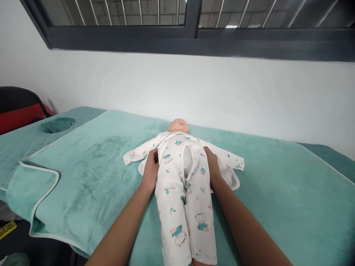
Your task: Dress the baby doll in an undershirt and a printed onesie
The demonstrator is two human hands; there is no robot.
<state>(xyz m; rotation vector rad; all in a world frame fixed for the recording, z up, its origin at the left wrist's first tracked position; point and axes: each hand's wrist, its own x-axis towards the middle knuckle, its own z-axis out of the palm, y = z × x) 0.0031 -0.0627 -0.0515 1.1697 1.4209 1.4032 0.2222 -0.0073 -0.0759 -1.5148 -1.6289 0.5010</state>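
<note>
On a green plush blanket [271,188], a smooth pink-headed doll [179,126] is laid face up, its white cartoon-printed cloth trousers [171,199] flanked and touched by left hand [151,170] and right hand [213,166]; whether fabric is pinched cannot be told.

Single head-worn view, facing forward and down along the clothed doll [173,177] from leg end to head. Left hand [151,170] and right hand [213,164] near, mid-frame; green cover [102,177] spreading wide, white wall [249,96] farther off, window [191,33] cut by top edge.
</note>
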